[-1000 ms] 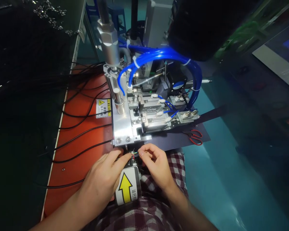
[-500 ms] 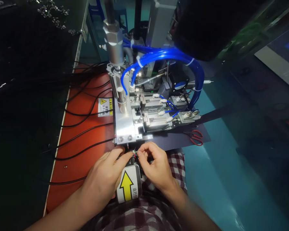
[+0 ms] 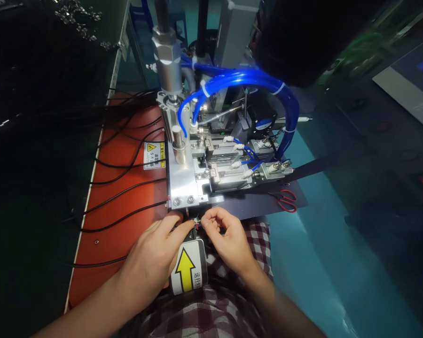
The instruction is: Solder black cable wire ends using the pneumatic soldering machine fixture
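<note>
- Left hand [image 3: 154, 248] clamped on thin coloured wires [image 3: 197, 225]: slipping could splay them.
- Right hand [image 3: 230, 238] clamped on the green wire [image 3: 199, 221]: overpulling might snap it.

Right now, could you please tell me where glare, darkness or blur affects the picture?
Head view: glare whitens the metal plate and streaks the blue tubes; head view: deep shadow hides much of the far left and top right; head view: the thin coloured wires near the right hand are too small to separate clearly.
</note>
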A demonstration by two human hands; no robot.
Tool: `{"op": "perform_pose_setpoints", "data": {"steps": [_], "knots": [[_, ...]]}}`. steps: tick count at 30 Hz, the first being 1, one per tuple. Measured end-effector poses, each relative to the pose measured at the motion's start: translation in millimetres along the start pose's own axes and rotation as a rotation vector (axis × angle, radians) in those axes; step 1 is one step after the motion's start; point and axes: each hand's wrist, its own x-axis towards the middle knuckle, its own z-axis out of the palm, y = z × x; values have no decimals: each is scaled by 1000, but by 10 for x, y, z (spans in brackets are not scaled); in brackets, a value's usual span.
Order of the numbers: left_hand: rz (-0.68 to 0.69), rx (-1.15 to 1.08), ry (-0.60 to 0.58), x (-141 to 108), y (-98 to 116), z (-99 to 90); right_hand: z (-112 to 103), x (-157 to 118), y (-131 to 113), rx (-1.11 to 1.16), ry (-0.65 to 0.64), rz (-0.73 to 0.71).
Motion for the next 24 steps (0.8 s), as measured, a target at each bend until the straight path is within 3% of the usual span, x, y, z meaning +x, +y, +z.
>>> {"op": "perform_pose_setpoints", "data": {"steps": [17, 24], "knots": [[23, 8, 19, 13, -3, -6, 2, -42, -13, -93, -16, -61], [25, -1, 38, 0, -4, 0, -19, -30, 57, 61, -2, 48]]}}
